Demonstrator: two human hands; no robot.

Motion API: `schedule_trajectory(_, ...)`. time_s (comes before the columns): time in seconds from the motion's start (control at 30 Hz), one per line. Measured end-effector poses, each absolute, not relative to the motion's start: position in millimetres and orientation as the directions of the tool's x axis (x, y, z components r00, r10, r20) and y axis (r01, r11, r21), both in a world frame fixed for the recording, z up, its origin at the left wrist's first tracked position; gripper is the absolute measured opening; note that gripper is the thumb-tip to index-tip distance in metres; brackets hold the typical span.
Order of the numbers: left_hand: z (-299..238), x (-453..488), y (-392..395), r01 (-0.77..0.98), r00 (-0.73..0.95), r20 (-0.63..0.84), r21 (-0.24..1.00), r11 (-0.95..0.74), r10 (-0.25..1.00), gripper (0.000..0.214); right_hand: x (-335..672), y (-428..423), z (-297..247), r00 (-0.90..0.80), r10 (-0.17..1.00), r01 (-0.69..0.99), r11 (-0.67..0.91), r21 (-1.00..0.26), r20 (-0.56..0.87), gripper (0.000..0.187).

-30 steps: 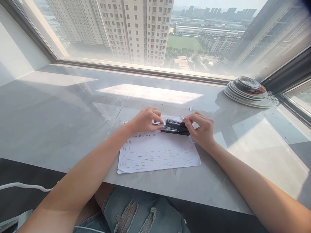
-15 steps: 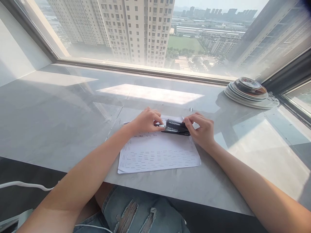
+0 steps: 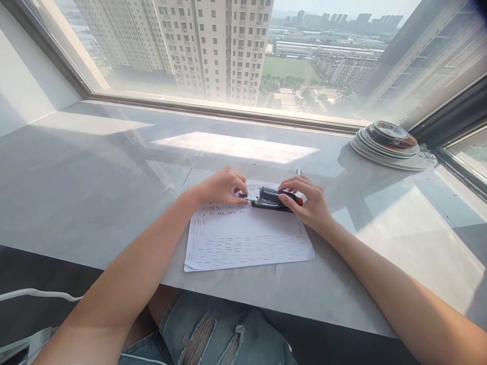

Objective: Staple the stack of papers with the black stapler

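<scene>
A black stapler (image 3: 271, 193) with a red part at its right end lies on a stack of printed paper sheets (image 3: 247, 238). Its metal front tray reaches out to the left, past the black body. My left hand (image 3: 225, 186) pinches the end of that tray between thumb and fingers. Around the stapler's right, rear part my right hand (image 3: 307, 197) is closed, thumb on the near side and fingers over the far side. The inside of the stapler is too small to make out.
Beyond my right hand a small silvery piece (image 3: 299, 172), perhaps a staple strip, lies on the grey tabletop (image 3: 95, 203). A stack of plates (image 3: 391, 147) stands at the right by the window. A white cable (image 3: 41, 292) hangs below the table's left edge.
My left hand has moved a little left with the metal tray. My right hand has shifted left over the stapler, and its red part now shows.
</scene>
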State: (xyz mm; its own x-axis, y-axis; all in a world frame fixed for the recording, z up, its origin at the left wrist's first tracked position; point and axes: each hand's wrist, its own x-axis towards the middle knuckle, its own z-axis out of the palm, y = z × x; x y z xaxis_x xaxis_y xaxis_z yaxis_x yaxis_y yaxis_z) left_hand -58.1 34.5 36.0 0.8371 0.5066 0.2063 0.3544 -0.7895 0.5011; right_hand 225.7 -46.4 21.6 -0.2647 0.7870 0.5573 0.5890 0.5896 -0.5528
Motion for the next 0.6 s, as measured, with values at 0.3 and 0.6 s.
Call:
schedule_trajectory(0.3,43,-78,44,0.326,0.859,0.161,0.559,-0.762,0.485,0.012,230,-43,16,-0.336,0.807,0.594,0.582,-0.556,0.486,0.019)
schedule_trajectory(0.6,44,-82,44,0.337,0.854,0.142,0.581,-0.74,0.5,0.01,231,-44,14,-0.339,0.805,0.59,0.585,-0.557,0.486,0.017)
